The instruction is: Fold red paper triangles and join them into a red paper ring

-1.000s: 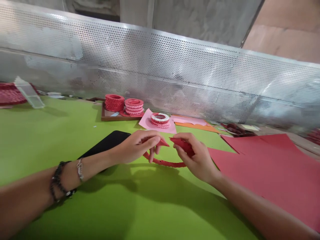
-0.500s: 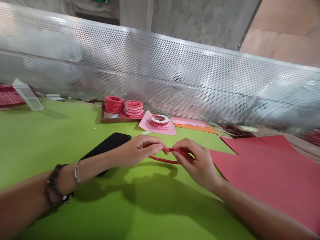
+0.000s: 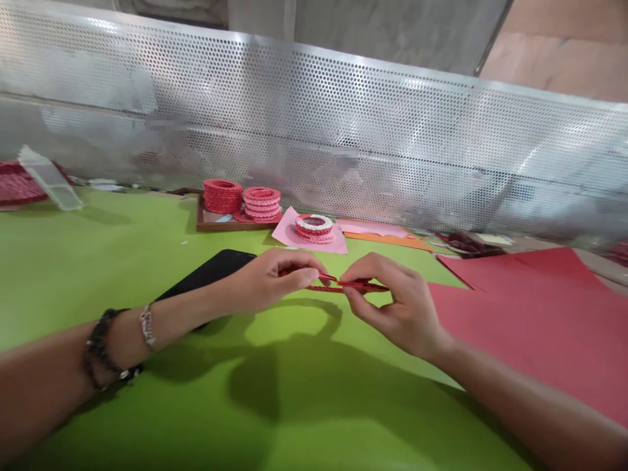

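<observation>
Between my two hands is a thin red paper ring (image 3: 326, 288), held above the green table and seen nearly edge-on. My left hand (image 3: 275, 280) pinches its left side between thumb and fingers. With thumb and fingertips, my right hand (image 3: 392, 297) grips the right side close by. The fingertips of both hands are a short gap apart, and part of the ring is hidden behind them. A black phone-like slab (image 3: 206, 278) lies under my left wrist. Beyond the hands, a stack of white, red and pink paper rings (image 3: 314, 229) rests on a pink sheet (image 3: 284, 234).
A brown tray (image 3: 230, 227) holds red rings (image 3: 222, 196) and pink-red rings (image 3: 261, 204). Large red paper sheets (image 3: 530, 314) lie at the right, with dark-handled scissors (image 3: 464, 244) behind them. A perforated metal panel (image 3: 314, 131) closes off the back of the green table (image 3: 118, 242).
The ring has tipped from a visible loop to nearly edge-on. My fingertips have drawn slightly apart along it, both hands still gripping. The view has tilted down a little.
</observation>
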A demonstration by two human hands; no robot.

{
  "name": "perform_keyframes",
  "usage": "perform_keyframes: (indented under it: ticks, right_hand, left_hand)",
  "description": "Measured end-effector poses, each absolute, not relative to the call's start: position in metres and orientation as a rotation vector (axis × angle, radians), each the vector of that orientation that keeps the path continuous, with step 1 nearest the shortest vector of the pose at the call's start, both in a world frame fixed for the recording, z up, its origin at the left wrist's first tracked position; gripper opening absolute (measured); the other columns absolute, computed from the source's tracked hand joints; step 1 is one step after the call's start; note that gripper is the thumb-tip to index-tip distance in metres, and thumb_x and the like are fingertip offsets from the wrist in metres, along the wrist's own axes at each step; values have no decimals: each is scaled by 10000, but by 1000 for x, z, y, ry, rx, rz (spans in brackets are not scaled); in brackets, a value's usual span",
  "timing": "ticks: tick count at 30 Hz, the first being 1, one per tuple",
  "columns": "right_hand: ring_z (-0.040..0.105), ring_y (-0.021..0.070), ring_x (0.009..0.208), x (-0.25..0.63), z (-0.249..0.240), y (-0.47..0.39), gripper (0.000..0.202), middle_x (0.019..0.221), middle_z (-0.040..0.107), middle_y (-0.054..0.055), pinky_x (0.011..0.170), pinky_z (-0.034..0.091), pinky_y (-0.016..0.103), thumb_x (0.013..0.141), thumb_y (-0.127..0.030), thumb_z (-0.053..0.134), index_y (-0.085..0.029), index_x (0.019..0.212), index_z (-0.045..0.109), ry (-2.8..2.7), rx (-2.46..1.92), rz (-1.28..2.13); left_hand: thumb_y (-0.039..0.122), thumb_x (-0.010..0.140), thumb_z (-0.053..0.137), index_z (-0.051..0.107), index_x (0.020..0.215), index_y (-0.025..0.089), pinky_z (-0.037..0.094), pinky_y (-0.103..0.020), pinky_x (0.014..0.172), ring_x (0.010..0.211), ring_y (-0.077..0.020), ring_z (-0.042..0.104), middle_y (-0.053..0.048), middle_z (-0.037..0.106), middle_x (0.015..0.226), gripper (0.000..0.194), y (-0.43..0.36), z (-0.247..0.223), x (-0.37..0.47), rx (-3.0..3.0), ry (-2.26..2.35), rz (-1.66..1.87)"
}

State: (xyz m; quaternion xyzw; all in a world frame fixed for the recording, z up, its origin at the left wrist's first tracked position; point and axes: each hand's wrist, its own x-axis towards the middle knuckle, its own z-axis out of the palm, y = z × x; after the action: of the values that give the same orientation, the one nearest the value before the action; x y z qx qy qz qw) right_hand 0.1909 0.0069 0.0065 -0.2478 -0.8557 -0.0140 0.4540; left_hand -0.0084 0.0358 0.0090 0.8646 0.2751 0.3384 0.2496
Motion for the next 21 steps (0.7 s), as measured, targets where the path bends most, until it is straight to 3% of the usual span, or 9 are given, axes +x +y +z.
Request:
perform_keyframes:
  ticks: [15,21]
  right_hand:
    - [592,148,704,195,7,13,98,740,630,21,642,486,312,784,-88,555,-177,823,570,-2161,-511,-262]
    - [596,146,707,196,7,13,112,753,632,20,648,493,308,787,-87,551,-189,831,565,-2174,-492,-296]
  left_hand:
    - [321,765,473,652,872,143,290,-161,419,485,-73,371,29,485,572,275,33,3,-4,2289,758,895]
    - [331,759,475,653,876,147,297,-166,430,499,-78,386,26,488,579,282,35,3,-3,2262,773,896]
